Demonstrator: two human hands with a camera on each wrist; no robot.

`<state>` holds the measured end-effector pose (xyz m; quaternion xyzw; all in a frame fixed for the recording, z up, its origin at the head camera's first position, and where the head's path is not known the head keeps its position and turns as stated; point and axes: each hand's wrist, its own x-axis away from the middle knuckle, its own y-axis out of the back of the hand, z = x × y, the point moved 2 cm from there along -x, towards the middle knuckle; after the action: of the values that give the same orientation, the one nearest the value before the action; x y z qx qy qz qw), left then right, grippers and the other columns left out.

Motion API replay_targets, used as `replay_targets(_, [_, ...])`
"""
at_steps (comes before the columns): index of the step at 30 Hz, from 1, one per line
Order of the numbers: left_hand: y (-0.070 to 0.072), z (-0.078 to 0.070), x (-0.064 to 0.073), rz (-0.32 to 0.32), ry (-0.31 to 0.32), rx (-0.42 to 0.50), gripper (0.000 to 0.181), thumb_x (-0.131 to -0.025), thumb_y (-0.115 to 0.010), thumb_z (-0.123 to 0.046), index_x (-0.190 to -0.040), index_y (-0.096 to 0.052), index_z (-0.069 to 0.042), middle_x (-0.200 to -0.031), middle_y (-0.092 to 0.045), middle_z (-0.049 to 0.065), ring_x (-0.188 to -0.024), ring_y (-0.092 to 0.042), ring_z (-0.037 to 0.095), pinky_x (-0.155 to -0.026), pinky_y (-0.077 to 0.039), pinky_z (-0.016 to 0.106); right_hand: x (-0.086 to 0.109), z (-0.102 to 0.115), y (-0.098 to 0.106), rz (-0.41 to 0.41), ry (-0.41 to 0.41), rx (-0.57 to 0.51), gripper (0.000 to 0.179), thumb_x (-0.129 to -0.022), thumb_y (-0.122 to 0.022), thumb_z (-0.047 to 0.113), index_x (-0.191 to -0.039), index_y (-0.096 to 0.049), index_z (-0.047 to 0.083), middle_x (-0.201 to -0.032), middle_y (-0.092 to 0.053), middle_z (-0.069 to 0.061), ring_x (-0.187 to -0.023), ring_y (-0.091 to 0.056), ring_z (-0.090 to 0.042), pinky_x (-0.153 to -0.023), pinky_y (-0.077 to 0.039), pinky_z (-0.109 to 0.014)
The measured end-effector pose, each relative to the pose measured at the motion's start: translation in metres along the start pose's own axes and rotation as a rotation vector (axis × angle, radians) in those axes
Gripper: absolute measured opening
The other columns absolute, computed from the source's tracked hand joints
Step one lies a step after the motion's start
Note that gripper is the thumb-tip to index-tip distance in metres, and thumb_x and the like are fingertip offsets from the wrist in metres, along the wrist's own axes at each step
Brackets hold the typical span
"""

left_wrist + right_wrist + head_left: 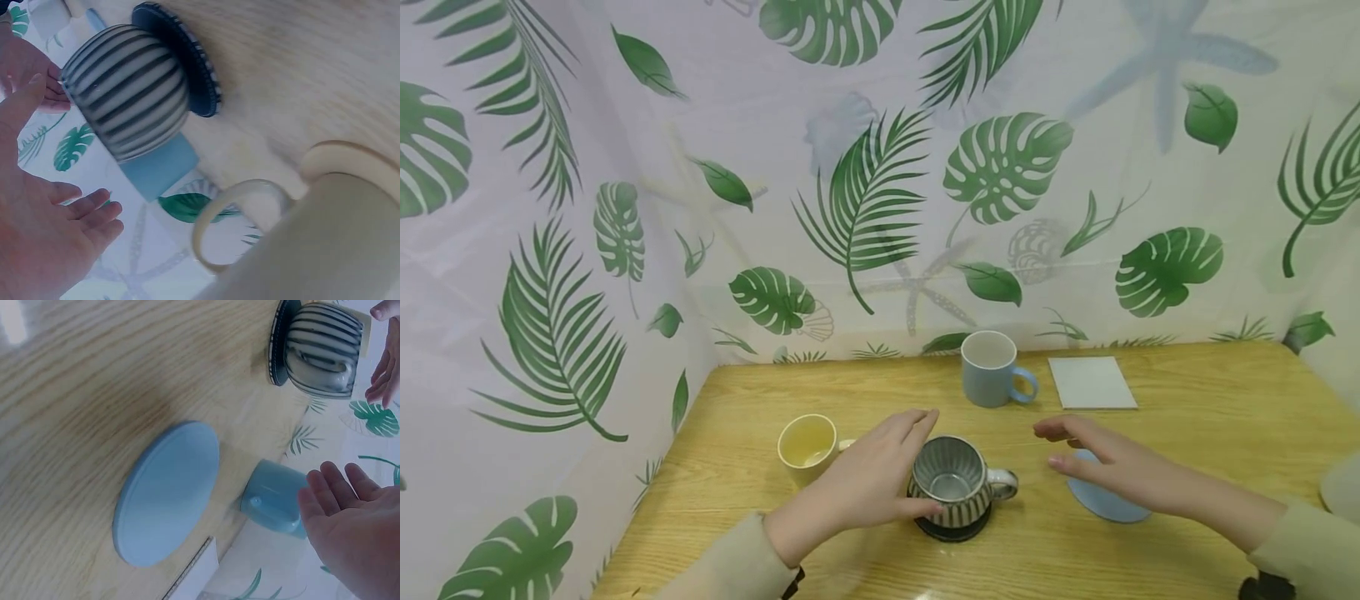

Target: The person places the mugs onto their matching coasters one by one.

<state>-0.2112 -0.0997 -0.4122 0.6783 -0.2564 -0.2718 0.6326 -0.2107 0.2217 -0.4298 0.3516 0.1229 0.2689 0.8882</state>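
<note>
A striped mug (pixel 951 483) with grey-white ribs stands upright on a dark round coaster (pixel 955 530), its handle to the right. My left hand (pixel 876 471) hovers just left of it, fingers extended and thumb apart, holding nothing. In the left wrist view a small space shows between that hand (pixel 56 231) and the striped mug (pixel 128 94). To the right, my right hand (pixel 1112 467) is held above a light-blue round coaster (pixel 1112 504), partly covering it in the head view. Its fingers are loosely extended, and nothing is in them.
A yellow mug (pixel 805 442) stands on a pale coaster (pixel 337 159) left of the striped mug. Toward the back are a blue mug (pixel 988 375), handle right, and a white square coaster (pixel 1092 383). A leaf-patterned sheet (pixel 880 350) borders the wooden table (pixel 745 392).
</note>
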Motion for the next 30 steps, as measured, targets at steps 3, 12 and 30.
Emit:
replay_targets(3, [0.005,-0.005,-0.003,-0.006,-0.026,0.005,0.109,-0.092,-0.074,-0.066,-0.168,-0.025,-0.006,-0.167,-0.042,0.014,-0.154,-0.044,0.027,-0.126,-0.042,0.040,0.005,-0.004,0.005,-0.020,-0.007,0.007,0.047,-0.113,-0.052,0.024,-0.153,-0.048,0.000,-0.151,-0.057,-0.023,-0.137,-0.055,-0.044,-0.104,-0.051,-0.025])
replay_targets(12, [0.009,-0.018,-0.018,-0.012,-0.081,-0.019,0.107,-0.093,-0.071,-0.067,-0.168,-0.027,-0.005,-0.168,-0.040,0.014,-0.156,-0.043,0.026,-0.125,-0.043,0.038,0.021,-0.015,0.023,-0.120,-0.031,-0.033,0.045,-0.113,-0.051,0.019,-0.154,-0.047,0.003,-0.154,-0.053,-0.023,-0.132,-0.042,0.018,-0.097,-0.047,-0.014])
replay_targets(30, [0.010,-0.045,-0.050,-0.055,-0.168,-0.146,0.107,-0.095,-0.063,-0.074,-0.168,-0.024,-0.005,-0.167,-0.041,0.012,-0.156,-0.041,0.027,-0.131,-0.033,0.040,0.054,-0.036,0.039,-0.236,-0.094,0.051,0.050,-0.113,-0.051,0.016,-0.159,-0.038,0.002,-0.155,-0.049,0.003,-0.136,-0.048,-0.006,-0.086,-0.043,-0.008])
